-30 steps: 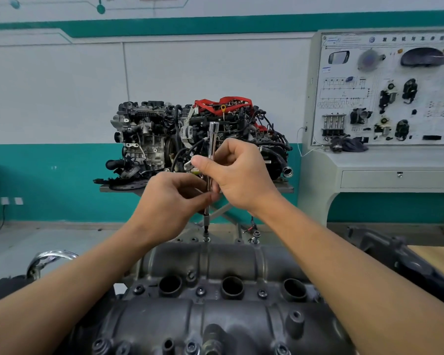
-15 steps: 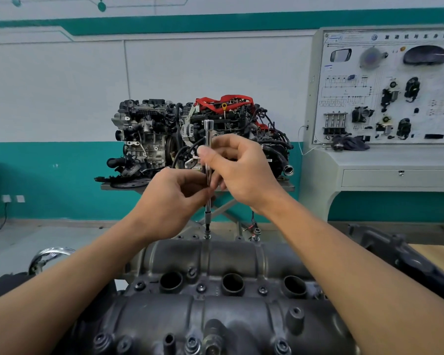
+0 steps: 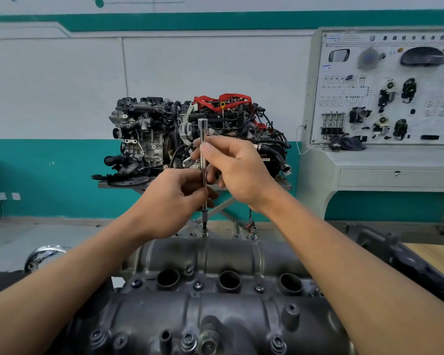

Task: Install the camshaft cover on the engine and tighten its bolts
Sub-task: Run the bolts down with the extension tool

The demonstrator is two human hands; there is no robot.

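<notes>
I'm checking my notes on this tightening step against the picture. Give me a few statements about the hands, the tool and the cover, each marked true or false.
1. The left hand and right hand both hold the extension bar. True.
2. The bar lies flat on the camshaft cover. False: it stands upright, its tip on a bolt at the cover's far edge.
3. The left hand grips higher than the right. False: it pinches lower down.
4. The cover shows three round openings in a row. True.

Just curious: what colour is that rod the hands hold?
The rod is shiny silver; head view.
</notes>
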